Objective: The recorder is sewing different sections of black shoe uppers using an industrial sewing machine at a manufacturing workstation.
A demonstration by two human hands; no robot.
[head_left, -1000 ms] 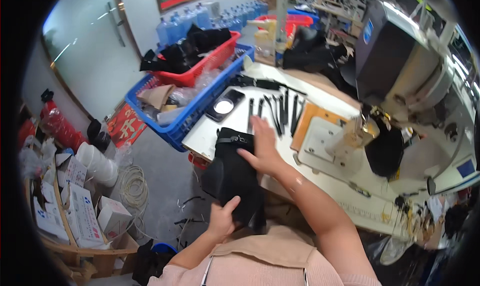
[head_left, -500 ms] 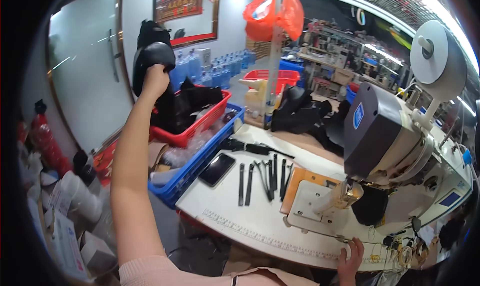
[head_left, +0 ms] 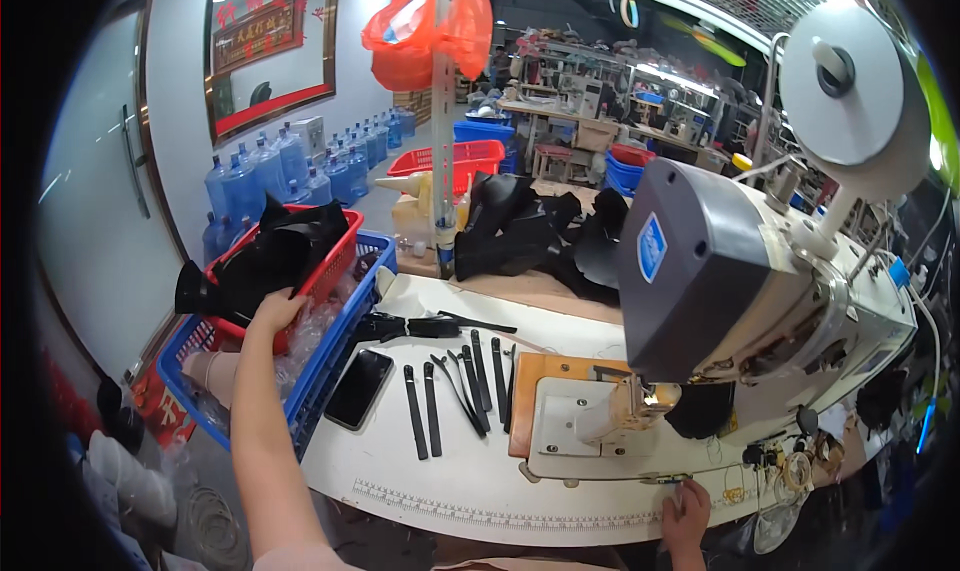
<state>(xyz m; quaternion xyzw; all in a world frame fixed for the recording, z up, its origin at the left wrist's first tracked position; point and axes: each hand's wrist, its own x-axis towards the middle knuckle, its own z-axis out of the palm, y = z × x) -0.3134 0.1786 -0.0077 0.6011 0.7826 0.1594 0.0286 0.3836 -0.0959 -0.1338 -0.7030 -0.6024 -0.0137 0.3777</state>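
My left hand (head_left: 278, 311) reaches down to the near side of the red basket (head_left: 345, 241), its fingers closed on a floppy black leather-like piece (head_left: 262, 271). Part of the piece hangs over the basket's left side; the fingertips are partly hidden. At the table's front edge is my right hand (head_left: 687, 513), its fingers curled; whatever they hold, if anything, cannot be made out. Just above it a small thin tool (head_left: 668, 479) lies by the sewing machine (head_left: 700, 271). Several narrow black straps with zipper-pull-like ends (head_left: 432, 409) lie on the white table (head_left: 400, 471).
A blue crate (head_left: 305, 396) holds the red basket and clear plastic wrap. On the table are a phone (head_left: 359, 389) and a black strap bundle (head_left: 410, 327). A metal post (head_left: 443, 141) with an orange bag (head_left: 425, 31) rises behind, near black pieces (head_left: 530, 226). Blue water bottles (head_left: 290, 161) stand farther back.
My left hand has come down with the black piece from high above onto the red basket. My right hand's fingers, spread before, are now more curled. The whole view has turned left-to-right.
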